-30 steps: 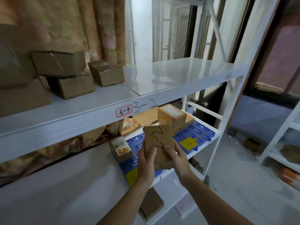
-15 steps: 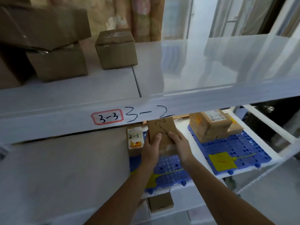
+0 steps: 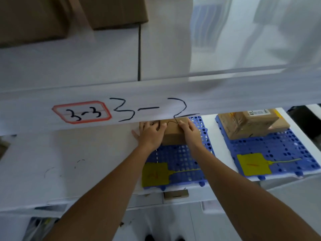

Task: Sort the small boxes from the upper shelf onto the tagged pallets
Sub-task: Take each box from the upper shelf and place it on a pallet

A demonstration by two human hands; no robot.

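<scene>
**A:** Start nearest you. What lies at the front edge of the lower shelf (image 3: pixel 69 162)?

**B:** The left blue pallet (image 3: pixel 182 160), with its yellow tag (image 3: pixel 155 174) at the front left corner. A second blue pallet (image 3: pixel 281 153) sits just beside it toward the shelf's right end, with its own yellow tag (image 3: pixel 252 164) and taped parcels (image 3: pixel 250 124) stacked at its back.

**A:** And the box being placed?

**B:** The small brown box (image 3: pixel 173 134) is down on the back half of the left pallet, partly under the lip of the upper shelf (image 3: pixel 156 101). The left hand (image 3: pixel 151 133) lies on its left side, fingers (image 3: pixel 160 127) bent over the top edge. The right hand (image 3: pixel 190 132) clasps the right side, fingers (image 3: pixel 184 123) also curled over the top. Both hold it; neither has let go.

**A:** How would you finish well?

**B:** I'd judge it wants seating flat, squared to the pallet's back edge, with no corner hanging off the left side, where the left hand's spread fingers reach past the pallet edge. Something small seems tucked behind the left hand; I cannot tell what, so I'd push gently. Then free the hands sideways and low, as the upper shelf's edge hangs close above the knuckles.

**A:** Farther back?

**B:** Up top, more cardboard boxes (image 3: pixel 111 13) at the upper shelf's left end await sorting.
</scene>
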